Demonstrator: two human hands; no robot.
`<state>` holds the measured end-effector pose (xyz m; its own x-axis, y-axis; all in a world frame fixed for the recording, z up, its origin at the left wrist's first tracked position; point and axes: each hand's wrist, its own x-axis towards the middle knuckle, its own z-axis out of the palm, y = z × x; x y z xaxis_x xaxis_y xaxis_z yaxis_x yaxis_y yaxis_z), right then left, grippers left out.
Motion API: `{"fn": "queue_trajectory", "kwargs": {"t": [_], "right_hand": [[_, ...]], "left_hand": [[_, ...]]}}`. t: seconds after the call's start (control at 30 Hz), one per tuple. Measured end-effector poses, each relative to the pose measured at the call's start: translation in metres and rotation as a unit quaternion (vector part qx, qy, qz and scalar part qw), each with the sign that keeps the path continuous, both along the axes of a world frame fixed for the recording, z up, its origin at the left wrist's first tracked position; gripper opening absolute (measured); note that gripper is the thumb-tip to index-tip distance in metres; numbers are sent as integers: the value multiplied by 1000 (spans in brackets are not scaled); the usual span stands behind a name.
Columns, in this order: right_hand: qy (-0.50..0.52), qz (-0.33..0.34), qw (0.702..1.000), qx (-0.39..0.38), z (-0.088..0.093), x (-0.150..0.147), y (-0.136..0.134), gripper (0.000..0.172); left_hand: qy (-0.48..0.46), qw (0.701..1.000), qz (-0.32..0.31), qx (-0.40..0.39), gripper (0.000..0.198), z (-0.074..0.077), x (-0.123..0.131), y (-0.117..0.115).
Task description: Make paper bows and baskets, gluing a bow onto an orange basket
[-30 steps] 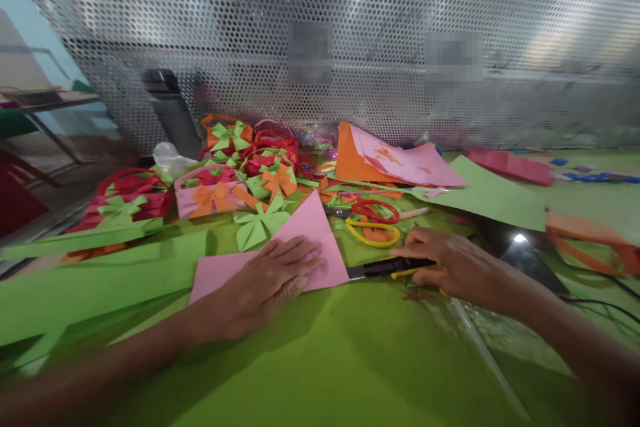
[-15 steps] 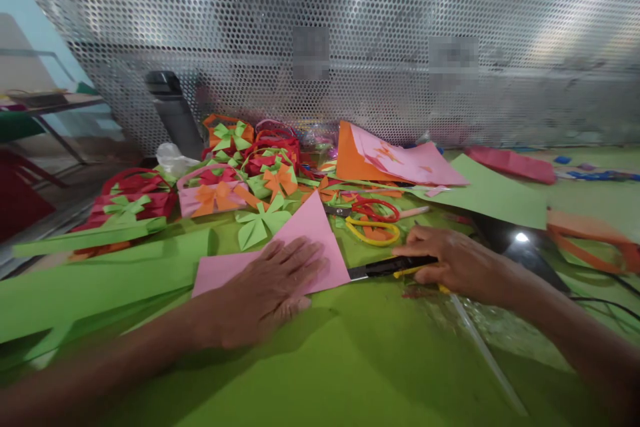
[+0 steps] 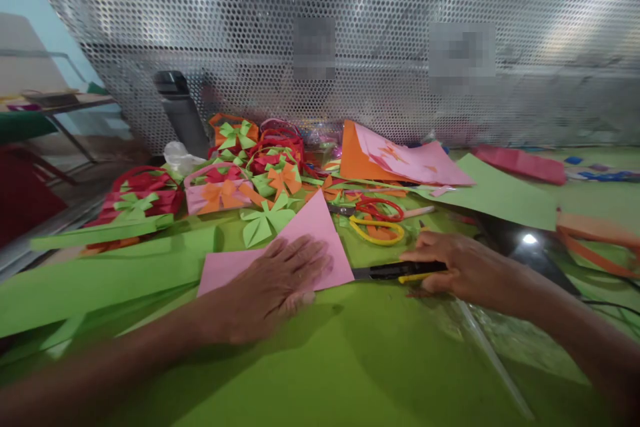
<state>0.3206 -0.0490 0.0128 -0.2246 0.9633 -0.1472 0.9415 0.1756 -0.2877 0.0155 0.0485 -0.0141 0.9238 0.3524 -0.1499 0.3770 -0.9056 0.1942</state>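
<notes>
My left hand (image 3: 273,287) lies flat with fingers stretched out on a folded pink sheet of paper (image 3: 320,223), pressing it to the green tabletop (image 3: 350,360). One corner of the sheet stands up as a point beyond my fingers. Thumb and fingers of my right hand (image 3: 455,267) are closed round the rear of a black and yellow utility knife (image 3: 395,271). Its blade points left, at the right corner of the pink sheet; whether it touches the paper I cannot tell. Just beyond the knife lie red- and yellow-handled scissors (image 3: 377,220).
Small paper bags with bows (image 3: 220,193) crowd the back left, near a grey bottle (image 3: 183,113). Green sheets (image 3: 125,267) lie at left. Pink and orange paper (image 3: 400,160) rests behind the scissors. A dark phone-like device with a bright light (image 3: 529,240) lies beyond my right wrist.
The view has shifted slightly, so everything sits a little further right. The knife has turned slightly in my right hand, showing its yellow edge more. My left hand stays on the pink paper.
</notes>
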Motion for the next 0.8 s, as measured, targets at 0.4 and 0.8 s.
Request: {"fn": "queue_trajectory", "kwargs": {"t": [0.4, 0.8], "right_hand": [[-24, -18, 1000, 1, -1, -3, -6, 38], [-19, -34, 998, -44, 4, -13, -3, 40]], "left_hand": [[1, 1000, 7, -5, 53, -1, 1, 0], [7, 1000, 14, -5, 56, -2, 3, -5]]}}
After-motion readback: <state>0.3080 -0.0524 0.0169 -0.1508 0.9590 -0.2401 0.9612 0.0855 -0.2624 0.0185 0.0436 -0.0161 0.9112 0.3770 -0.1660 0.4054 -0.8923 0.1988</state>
